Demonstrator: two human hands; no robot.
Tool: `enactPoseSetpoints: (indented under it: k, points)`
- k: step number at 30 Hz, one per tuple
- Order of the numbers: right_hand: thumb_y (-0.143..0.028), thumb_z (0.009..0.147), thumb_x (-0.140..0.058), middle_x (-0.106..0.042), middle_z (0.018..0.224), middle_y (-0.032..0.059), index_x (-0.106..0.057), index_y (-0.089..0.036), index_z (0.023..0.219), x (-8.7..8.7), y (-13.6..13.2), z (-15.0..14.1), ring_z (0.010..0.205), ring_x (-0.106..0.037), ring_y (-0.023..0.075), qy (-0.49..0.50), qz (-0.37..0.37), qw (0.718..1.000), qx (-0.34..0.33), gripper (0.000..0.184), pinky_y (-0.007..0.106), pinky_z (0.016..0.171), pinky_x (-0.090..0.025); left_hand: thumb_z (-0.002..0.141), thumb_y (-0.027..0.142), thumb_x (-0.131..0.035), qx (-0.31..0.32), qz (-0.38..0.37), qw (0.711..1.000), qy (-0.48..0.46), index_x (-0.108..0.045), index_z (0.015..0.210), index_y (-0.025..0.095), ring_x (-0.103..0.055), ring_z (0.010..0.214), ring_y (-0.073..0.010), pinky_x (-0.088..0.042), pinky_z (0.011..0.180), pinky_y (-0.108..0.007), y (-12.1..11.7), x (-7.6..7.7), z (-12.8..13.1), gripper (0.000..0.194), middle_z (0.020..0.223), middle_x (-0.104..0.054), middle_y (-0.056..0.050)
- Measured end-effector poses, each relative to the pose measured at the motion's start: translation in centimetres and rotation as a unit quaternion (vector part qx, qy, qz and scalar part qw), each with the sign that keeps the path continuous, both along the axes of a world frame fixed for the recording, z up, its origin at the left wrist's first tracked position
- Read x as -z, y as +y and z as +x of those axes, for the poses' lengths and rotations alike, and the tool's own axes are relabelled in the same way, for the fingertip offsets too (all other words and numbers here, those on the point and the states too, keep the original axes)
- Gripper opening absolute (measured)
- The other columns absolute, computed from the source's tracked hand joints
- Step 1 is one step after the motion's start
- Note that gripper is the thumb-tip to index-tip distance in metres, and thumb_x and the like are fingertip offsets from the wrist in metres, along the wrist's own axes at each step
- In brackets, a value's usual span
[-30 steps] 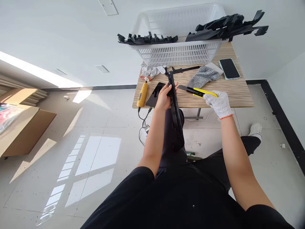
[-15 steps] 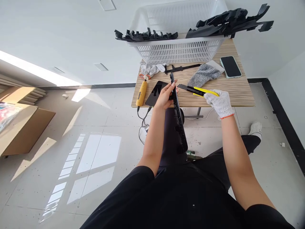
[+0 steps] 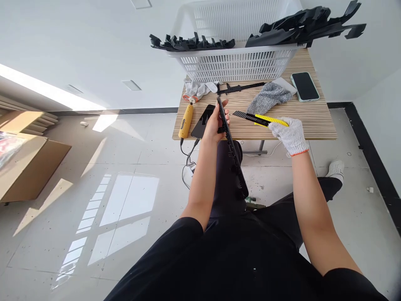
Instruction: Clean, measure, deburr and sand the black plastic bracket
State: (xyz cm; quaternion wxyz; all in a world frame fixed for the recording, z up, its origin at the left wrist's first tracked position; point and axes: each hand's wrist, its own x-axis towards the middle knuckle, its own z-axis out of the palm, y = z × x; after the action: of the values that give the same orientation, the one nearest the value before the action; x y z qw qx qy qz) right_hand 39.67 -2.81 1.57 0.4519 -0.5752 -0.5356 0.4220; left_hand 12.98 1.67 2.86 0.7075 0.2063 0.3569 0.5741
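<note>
My bare left hand (image 3: 215, 123) is closed around the upper part of a long, narrow black plastic part (image 3: 232, 146), which slants down over my leg. In my right hand (image 3: 290, 134), which wears a white knitted glove, is a yellow and black utility knife (image 3: 262, 120). Its segmented blade is extended and points left toward the plastic part, with a small gap between them. Behind my left hand a dark flat device (image 3: 202, 122) lies on the table, with a cable at its near end.
A white slotted basket (image 3: 234, 67) at the back of the wooden table (image 3: 318, 125) carries black plastic parts (image 3: 291, 31). In front lie a caliper (image 3: 239, 88), a grey cloth (image 3: 267, 98), a phone (image 3: 305, 87), a glove (image 3: 200, 88) and a yellow corded tool (image 3: 186, 121). A cardboard box (image 3: 40, 167) stands left.
My left hand has turned the black plastic part, and its top end has shifted left, away from the knife tip. My right hand with the knife has hardly moved.
</note>
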Motion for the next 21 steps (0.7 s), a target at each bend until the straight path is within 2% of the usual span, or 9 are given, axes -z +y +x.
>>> enactPoseSetpoints:
  k: [3,5,7,11,14,17,19,21]
  points:
    - [-0.05,0.071,-0.089,-0.056,0.058,-0.0015,-0.069,-0.023,0.07,-0.4,-0.2,0.0,0.052,-0.047,0.0105,-0.01,-0.012,1.0,-0.006,0.033,0.026,0.046,-0.037,0.111,0.033,-0.049,-0.004,0.02,1.0,0.017,-0.068,0.138,0.025,-0.079,0.095,-0.0123,-0.062,0.085,-0.022,0.0,0.5,0.2,0.034,0.104,-0.078,-0.002]
    - [-0.046,0.068,-0.092,-0.057,0.058,-0.0019,-0.07,-0.022,0.07,-0.7,-0.3,-0.2,0.052,-0.048,0.0102,-0.044,-0.028,0.998,-0.034,0.032,0.026,0.048,-0.039,0.11,0.031,-0.051,0.009,0.03,0.999,0.033,-0.063,0.146,0.027,-0.076,0.12,-0.0199,-0.06,0.104,-0.033,-0.2,0.7,0.4,0.038,0.123,-0.078,-0.004]
    - [-0.044,0.065,-0.094,-0.059,0.06,-0.0022,-0.072,-0.021,0.073,-0.8,-0.3,-0.3,0.053,-0.049,0.0101,-0.064,-0.026,0.997,-0.027,0.032,0.026,0.049,-0.041,0.11,0.032,-0.053,0.018,0.034,0.998,0.047,-0.06,0.15,0.028,-0.07,0.132,-0.0249,-0.057,0.113,-0.04,-0.4,0.7,0.5,0.041,0.133,-0.076,-0.005]
    - [-0.048,0.071,-0.088,-0.061,0.063,-0.002,-0.075,-0.02,0.083,-0.5,-0.4,-0.5,0.056,-0.053,0.0114,-0.041,0.025,0.998,0.035,0.033,0.027,0.052,-0.044,0.11,0.036,-0.052,0.027,0.047,0.995,0.081,-0.06,0.151,0.03,-0.069,0.135,-0.0264,-0.055,0.116,-0.043,-0.6,0.7,0.5,0.042,0.134,-0.077,-0.005]
    - [-0.044,0.067,-0.091,-0.062,0.064,-0.0015,-0.075,-0.02,0.08,-0.3,-0.4,-0.5,0.057,-0.054,0.0119,-0.058,0.012,0.998,0.002,0.031,0.026,0.051,-0.043,0.11,0.034,-0.051,0.034,0.066,0.993,0.093,-0.064,0.146,0.028,-0.074,0.127,-0.0233,-0.059,0.11,-0.039,-0.5,1.0,0.4,0.038,0.122,-0.081,-0.004]
    - [-0.043,0.071,-0.09,-0.059,0.061,-0.0022,-0.074,-0.021,0.08,-0.4,-0.3,-0.5,0.055,-0.051,0.0109,-0.037,0.022,0.998,0.039,0.029,0.026,0.05,-0.041,0.108,0.034,-0.057,0.025,0.078,0.993,0.086,-0.071,0.137,0.025,-0.078,0.116,-0.0216,-0.063,0.1,-0.034,-0.3,1.4,0.5,0.033,0.108,-0.083,-0.004]
    - [-0.043,0.073,-0.09,-0.057,0.06,-0.0024,-0.073,-0.021,0.08,-0.4,-0.1,-0.5,0.053,-0.049,0.0105,-0.006,0.01,0.999,0.042,0.029,0.027,0.049,-0.041,0.105,0.036,-0.062,0.019,0.079,0.993,0.082,-0.073,0.132,0.024,-0.08,0.111,-0.0211,-0.064,0.095,-0.032,-0.2,1.6,0.5,0.031,0.104,-0.083,-0.004]
    - [-0.042,0.069,-0.094,-0.057,0.06,-0.002,-0.071,-0.021,0.076,-0.5,0.0,-0.5,0.053,-0.05,0.0105,-0.003,-0.016,1.0,0.017,0.031,0.027,0.049,-0.042,0.103,0.037,-0.065,0.022,0.079,0.993,0.082,-0.074,0.129,0.025,-0.08,0.107,-0.0206,-0.064,0.091,-0.03,-0.1,1.7,0.4,0.03,0.105,-0.083,-0.004]
